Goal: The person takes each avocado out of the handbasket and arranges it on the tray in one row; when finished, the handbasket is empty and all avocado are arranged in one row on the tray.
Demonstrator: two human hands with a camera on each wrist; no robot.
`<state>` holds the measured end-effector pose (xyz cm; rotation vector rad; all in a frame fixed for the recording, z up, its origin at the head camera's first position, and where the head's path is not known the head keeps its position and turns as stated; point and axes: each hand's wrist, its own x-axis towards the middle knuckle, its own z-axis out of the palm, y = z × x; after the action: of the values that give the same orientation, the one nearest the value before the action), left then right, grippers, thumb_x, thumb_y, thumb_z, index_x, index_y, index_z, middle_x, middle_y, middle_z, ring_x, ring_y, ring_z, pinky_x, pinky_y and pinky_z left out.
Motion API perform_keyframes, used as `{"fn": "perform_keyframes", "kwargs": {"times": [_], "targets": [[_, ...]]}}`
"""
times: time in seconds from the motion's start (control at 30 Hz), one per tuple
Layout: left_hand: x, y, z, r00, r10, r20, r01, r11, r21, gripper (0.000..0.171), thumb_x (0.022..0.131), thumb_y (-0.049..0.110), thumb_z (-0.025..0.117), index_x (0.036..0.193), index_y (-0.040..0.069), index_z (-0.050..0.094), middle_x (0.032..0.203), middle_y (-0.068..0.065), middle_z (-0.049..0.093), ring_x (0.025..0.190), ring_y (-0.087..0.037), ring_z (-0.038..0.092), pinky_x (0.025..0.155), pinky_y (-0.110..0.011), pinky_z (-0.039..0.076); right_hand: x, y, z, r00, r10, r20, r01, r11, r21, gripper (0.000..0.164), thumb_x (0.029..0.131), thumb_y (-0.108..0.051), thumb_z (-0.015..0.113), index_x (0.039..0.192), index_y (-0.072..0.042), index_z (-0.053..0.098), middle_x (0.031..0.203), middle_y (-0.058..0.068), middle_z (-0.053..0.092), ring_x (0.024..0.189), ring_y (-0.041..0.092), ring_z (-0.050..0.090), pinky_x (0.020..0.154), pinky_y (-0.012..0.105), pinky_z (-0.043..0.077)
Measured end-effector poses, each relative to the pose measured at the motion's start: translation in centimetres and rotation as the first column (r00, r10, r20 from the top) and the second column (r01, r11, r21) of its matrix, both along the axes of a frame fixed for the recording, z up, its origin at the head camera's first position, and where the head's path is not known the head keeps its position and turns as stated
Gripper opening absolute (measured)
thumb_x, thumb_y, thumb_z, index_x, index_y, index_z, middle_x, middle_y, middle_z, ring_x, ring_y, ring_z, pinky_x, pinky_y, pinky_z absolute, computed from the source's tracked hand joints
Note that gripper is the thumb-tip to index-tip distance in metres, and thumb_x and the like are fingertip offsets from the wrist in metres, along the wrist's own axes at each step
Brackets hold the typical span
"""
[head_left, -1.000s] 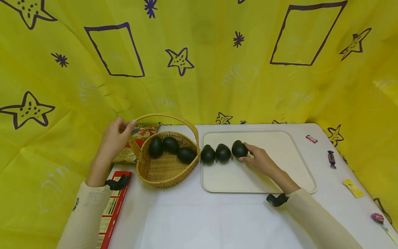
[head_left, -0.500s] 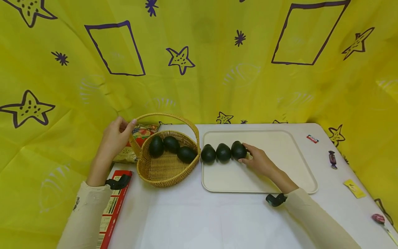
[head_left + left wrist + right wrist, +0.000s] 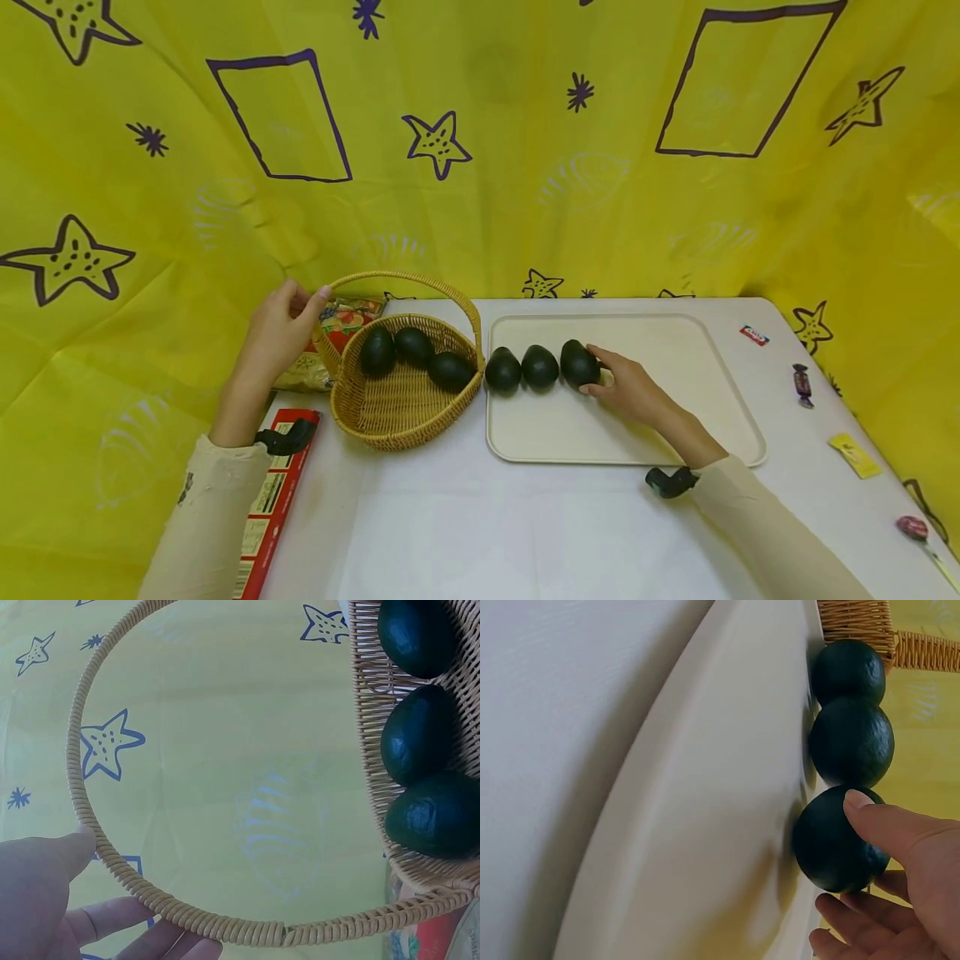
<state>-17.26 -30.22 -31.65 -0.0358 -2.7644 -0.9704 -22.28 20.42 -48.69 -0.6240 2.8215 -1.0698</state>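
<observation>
My left hand (image 3: 281,337) holds the handle (image 3: 124,874) of a wicker basket (image 3: 390,425), with the thumb on one side of it and the fingers on the other. Three dark green avocados (image 3: 377,352) lie in the basket's back part. On a cream tray (image 3: 637,433) to the right, three more stand in a row. My right hand (image 3: 633,387) grips the rightmost avocado (image 3: 838,844) between thumb and fingers, beside the middle avocado (image 3: 539,367). The leftmost avocado (image 3: 502,369) is close to the basket's rim. Part of the gripped avocado is hidden by my thumb.
Behind my left hand lies a colourful food packet (image 3: 348,317). A red box (image 3: 277,500) runs along the left table edge. Small sweets lie at the right: a red wrapper (image 3: 753,335), a purple candy (image 3: 802,385), a yellow packet (image 3: 855,456) and a lollipop (image 3: 912,527).
The rightmost avocado, in my right hand, has come down slightly and shifted left against the middle one, then a little back right. My left hand stays on the basket handle.
</observation>
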Motion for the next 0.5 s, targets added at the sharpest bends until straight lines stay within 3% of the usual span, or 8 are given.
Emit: {"fn": "perform_keyframes", "kwargs": {"times": [0.33, 0.5], "targets": [[0.0, -0.2, 0.1, 1.000, 0.007, 0.016, -0.007, 1.000, -0.005, 0.061, 0.110, 0.059, 0.043, 0.115, -0.001, 0.055, 0.119, -0.025, 0.060, 0.107, -0.042, 0.057, 0.084, -0.053, 0.047, 0.0, 0.2, 0.7, 1.000, 0.023, 0.003, -0.023, 0.999, 0.034, 0.082, 0.096, -0.014, 0.080, 0.160, 0.008, 0.033, 0.157, 0.036, 0.043, 0.139, 0.055, 0.048, 0.116, 0.067, 0.035], [0.0, -0.1, 0.1, 1.000, 0.000, 0.010, 0.000, 1.000, -0.006, 0.061, 0.110, 0.058, 0.043, 0.114, -0.001, 0.055, 0.117, -0.025, 0.060, 0.107, -0.041, 0.057, 0.084, -0.052, 0.047, 0.3, 0.2, 1.4, 1.000, 0.027, 0.003, -0.028, 0.998, 0.052, 0.084, 0.096, -0.016, 0.080, 0.161, 0.007, 0.032, 0.160, 0.035, 0.039, 0.146, 0.056, 0.038, 0.119, 0.068, 0.030]]}}
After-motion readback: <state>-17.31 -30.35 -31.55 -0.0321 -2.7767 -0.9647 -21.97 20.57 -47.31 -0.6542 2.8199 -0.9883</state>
